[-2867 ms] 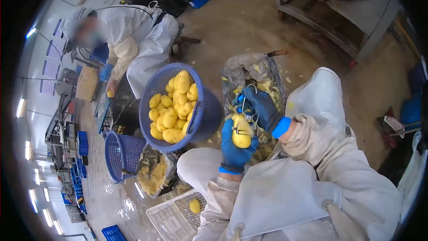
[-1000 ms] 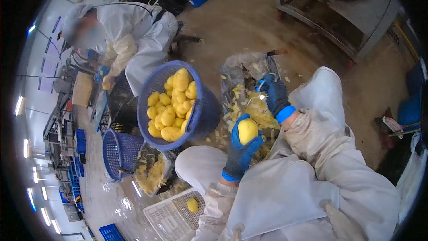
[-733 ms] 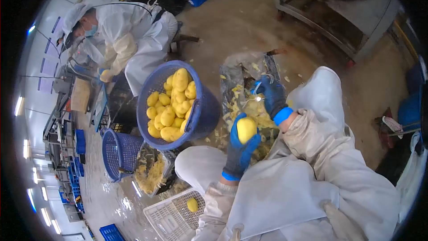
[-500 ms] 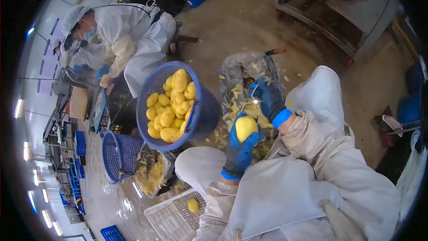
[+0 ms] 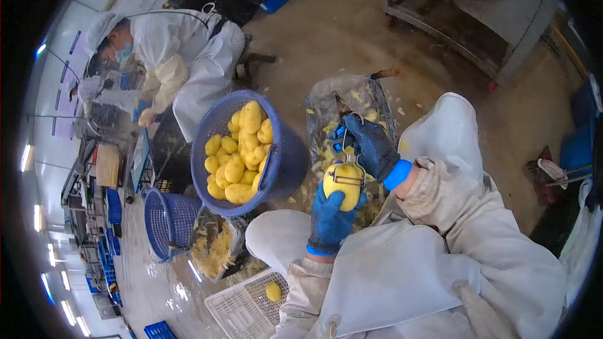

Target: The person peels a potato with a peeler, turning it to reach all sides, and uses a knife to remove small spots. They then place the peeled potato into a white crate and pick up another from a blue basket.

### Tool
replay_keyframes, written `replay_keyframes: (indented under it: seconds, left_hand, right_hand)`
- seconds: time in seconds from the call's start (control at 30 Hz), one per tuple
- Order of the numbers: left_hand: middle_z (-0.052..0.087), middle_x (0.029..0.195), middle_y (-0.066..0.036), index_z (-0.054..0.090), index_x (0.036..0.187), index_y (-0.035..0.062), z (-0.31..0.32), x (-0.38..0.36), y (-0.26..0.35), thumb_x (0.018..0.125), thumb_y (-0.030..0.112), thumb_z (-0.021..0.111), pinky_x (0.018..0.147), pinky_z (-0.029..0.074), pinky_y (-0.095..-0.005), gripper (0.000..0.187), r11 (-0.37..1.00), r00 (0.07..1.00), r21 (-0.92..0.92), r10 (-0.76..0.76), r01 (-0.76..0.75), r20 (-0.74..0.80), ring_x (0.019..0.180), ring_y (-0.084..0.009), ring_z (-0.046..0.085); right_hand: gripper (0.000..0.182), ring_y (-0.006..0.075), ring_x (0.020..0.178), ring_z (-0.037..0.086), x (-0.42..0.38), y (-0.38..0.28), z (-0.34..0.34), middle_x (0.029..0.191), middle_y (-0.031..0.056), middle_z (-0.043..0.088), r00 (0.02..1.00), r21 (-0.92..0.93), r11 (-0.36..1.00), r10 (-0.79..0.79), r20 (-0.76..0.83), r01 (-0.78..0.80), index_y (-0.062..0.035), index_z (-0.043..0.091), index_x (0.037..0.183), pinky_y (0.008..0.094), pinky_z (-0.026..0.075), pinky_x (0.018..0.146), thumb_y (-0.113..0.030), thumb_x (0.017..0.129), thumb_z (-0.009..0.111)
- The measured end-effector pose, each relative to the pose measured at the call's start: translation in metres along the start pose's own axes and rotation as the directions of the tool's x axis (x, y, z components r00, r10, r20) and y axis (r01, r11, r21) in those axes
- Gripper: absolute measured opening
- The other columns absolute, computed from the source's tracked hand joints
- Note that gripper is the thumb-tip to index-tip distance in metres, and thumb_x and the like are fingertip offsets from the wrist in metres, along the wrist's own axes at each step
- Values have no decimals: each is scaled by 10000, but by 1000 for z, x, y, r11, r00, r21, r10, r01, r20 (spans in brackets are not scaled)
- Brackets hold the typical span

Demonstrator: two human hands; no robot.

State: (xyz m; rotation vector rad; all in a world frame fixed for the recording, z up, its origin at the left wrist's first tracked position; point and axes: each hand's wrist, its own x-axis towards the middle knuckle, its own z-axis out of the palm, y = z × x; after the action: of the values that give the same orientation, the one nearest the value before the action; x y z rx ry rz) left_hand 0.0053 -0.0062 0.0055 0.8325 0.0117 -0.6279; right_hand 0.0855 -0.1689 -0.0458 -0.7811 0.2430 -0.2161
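Observation:
My left hand [image 5: 333, 218], in a blue glove, is wrapped round a yellow peeled potato [image 5: 343, 183]. A metal peeler [image 5: 349, 162] lies across the top of that potato, its handle held in my gloved right hand [image 5: 372, 148]. Beneath both hands is a tray lined with clear plastic [image 5: 317, 103], with yellow peelings scattered in it. To the left, a blue basket [image 5: 290, 163] holds several yellow potatoes [image 5: 234, 169]. One more potato [image 5: 273, 291] lies in a white crate [image 5: 233, 304] at the bottom.
A second blue basket [image 5: 158, 226] stands beside a container of peelings [image 5: 213, 251]. Another person [image 5: 182, 56] in white sits at the upper left, bent over work. A metal stand [image 5: 452, 25] on wheels is at the upper right. The floor looks wet.
The peeler has come down onto the potato as my right hand moved towards my left. My left hand has shifted slightly left, and the potato sits a little differently. The other person's hands moved slightly.

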Motion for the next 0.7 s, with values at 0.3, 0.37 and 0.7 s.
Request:
replay_keyframes:
  seconds: [0.3,0.37,0.7]
  left_hand:
    - [566,996,-138,428,1228,27,-18,-5,-2,830,375,528,548,469,-248,537,997,997,-14,-78,77,-10,764,-221,590]
    - [574,941,-146,443,1205,24,-10,-9,1,839,411,505,439,428,-212,536,997,994,-30,-74,72,-74,673,-208,579]
    - [579,911,-140,475,1156,21,-13,-12,4,831,385,525,363,392,-201,491,992,973,-59,-124,115,-195,592,-200,563]
  right_hand:
    - [305,137,738,585,-7,-5,-4,830,61,618,967,-428,868,-202,157,251,-6,586,936,289,463,688,-274,947,439]
    - [294,148,739,596,11,-10,-7,834,75,618,999,-360,933,1,52,18,-1,568,940,316,473,679,-245,951,404]
    - [370,158,698,599,1,-13,7,775,83,639,993,-105,989,109,54,-102,-27,609,850,285,475,688,-335,944,428]
